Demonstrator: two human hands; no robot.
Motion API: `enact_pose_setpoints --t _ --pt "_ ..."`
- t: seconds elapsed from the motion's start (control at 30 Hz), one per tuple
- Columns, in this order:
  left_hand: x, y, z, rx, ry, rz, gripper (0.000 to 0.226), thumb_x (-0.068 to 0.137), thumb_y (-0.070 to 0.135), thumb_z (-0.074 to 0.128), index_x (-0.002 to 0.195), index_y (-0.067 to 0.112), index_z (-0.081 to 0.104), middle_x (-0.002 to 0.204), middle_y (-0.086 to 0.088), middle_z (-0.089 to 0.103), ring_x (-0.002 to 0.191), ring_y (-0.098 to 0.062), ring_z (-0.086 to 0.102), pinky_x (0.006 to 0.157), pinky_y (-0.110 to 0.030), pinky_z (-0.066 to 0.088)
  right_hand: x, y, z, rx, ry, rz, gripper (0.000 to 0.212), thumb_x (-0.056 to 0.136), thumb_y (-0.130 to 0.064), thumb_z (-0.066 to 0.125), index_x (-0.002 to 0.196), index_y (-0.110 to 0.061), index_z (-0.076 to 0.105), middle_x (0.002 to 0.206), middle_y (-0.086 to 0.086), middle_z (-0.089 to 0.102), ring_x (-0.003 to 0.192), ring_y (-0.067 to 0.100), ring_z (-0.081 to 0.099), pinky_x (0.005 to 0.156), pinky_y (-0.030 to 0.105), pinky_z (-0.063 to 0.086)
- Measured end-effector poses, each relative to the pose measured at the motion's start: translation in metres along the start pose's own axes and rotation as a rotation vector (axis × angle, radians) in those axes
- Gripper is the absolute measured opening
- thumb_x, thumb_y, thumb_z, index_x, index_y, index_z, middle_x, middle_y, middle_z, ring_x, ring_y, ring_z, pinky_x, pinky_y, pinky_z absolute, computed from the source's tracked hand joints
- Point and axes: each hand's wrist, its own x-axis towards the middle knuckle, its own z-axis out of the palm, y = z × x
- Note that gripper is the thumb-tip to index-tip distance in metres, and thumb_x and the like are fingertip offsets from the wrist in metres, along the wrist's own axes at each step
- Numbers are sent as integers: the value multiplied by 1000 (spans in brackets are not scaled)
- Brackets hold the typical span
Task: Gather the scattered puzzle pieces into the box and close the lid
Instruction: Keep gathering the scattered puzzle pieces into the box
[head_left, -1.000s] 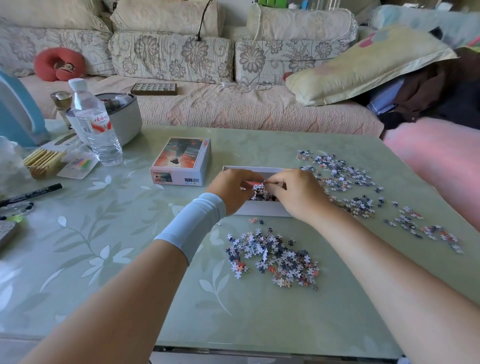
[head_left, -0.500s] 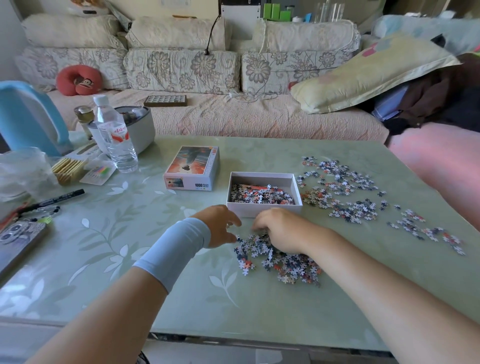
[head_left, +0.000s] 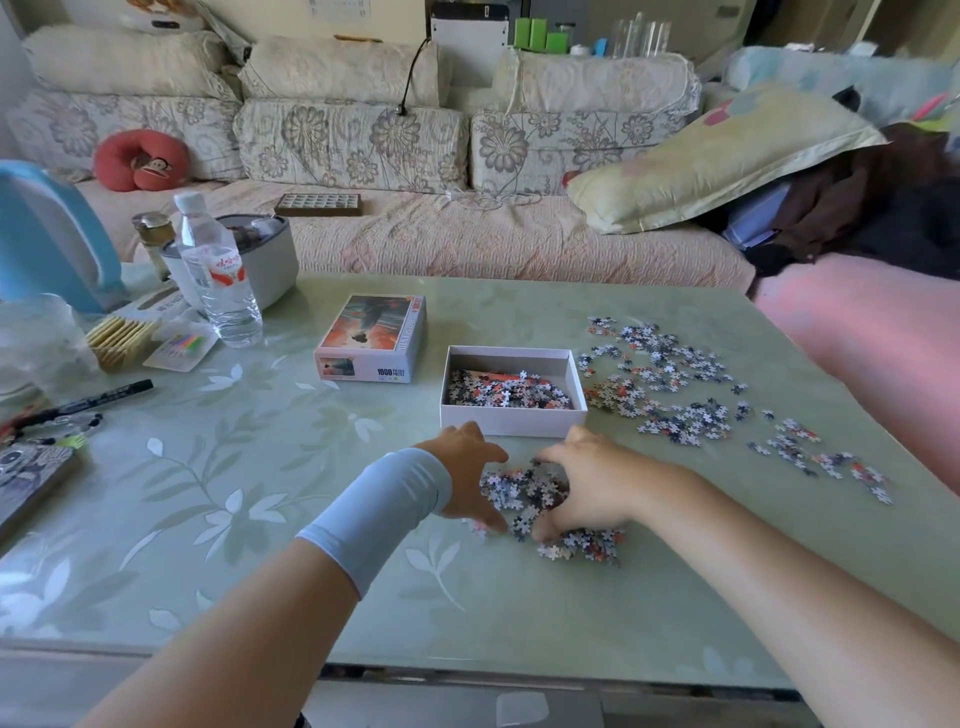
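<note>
I look down on the green counter (head_left: 249, 519) with both arms reaching in. The left grip (head_left: 467, 478), a pale blue wristband (head_left: 379, 514) behind it, is spread in a wide curve, and its fingers press against the left edge of the near pile (head_left: 524, 491) of puzzle pieces. The right grip (head_left: 592, 483) comes at the same pile from the other side. Its fingers are curled down into the pieces and its thumb stretches across the top, so the pile sits between my two grips. I cannot tell whether any piece is off the counter.

The open box (head_left: 511, 423) stands just beyond the grips, white-walled and partly filled with pieces. Its lid (head_left: 371, 338) lies picture side up just beside it on the left, apart from it. To the right of the box a wider scatter of loose pieces (head_left: 660, 374) trails off toward the counter's right edge.

On the far left stand a water bottle (head_left: 221, 280) and a white pot (head_left: 260, 260), and a black marker (head_left: 88, 400) lies nearer to me.
</note>
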Motion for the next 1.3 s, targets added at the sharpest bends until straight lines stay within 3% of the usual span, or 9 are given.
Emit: enact_pose_setpoints --t 0.17,0.37,0.57,0.67,0.87,1.03,1.17,1.23,1.3 --pt "7 9 -1 -73 74 49 53 78 41 73 127 32 57 121 1 53 105 -20 55 94 -36 50 5 -5 4 136 111 -76 67 72 -53 79 132 -31 58 109 -4 46 106 19 55 83 30 46" --pt "9 6 -2 -150 144 46 32 80 32 73 111 27 68 110 6 62 88 -12 54 83 -23 48 9 -8 -2 238 130 -85 28 78 -27 80 105 -23 75 108 -5 69 96 14 63 82 26 51" --pt "13 -2 -2 -262 176 38 24 77 25 76 101 26 72 100 9 69 83 -11 61 81 -23 51 21 -9 -4 285 130 -72 21 75 -18 83 95 -22 77 99 -5 74 88 13 67 77 25 54" --pt "17 -6 -5 -348 187 31 20 76 21 78 94 28 73 92 11 70 82 -13 66 81 -26 55 26 -8 -11 288 145 -84 18 75 -18 83 91 -24 78 93 -9 74 84 10 67 65 17 48" --pt "26 -16 -31 -559 337 16 17 78 10 75 88 24 72 72 13 68 55 -9 66 59 -15 54 35 1 -40 537 308 -54 15 76 -16 81 75 -30 75 73 -12 72 61 15 70 59 24 54" --pt "50 -27 -40 -648 596 -70 19 76 16 77 91 26 73 80 5 72 68 -13 66 73 -23 55 60 3 -47 672 670 -45 12 77 -18 81 86 -26 77 77 -8 72 68 9 64 65 21 46" --pt "56 -32 -38 -551 576 -52 31 80 20 73 109 27 69 96 7 71 86 -11 63 85 -22 49 69 7 -41 501 511 -92 28 89 -28 69 116 -28 71 99 -6 72 89 14 65 71 25 46" --pt "52 -36 -36 -419 541 -11 31 81 27 72 112 30 68 107 8 68 96 -13 62 91 -25 48 66 10 -37 416 482 -112 25 93 -29 63 117 -27 71 104 -3 73 92 17 65 80 30 51" --pt "47 -40 -34 -259 487 39 26 80 35 72 106 35 69 115 10 65 102 -16 60 94 -29 47 62 12 -36 402 477 -129 21 92 -27 64 110 -26 74 100 -6 72 86 12 63 77 26 49"
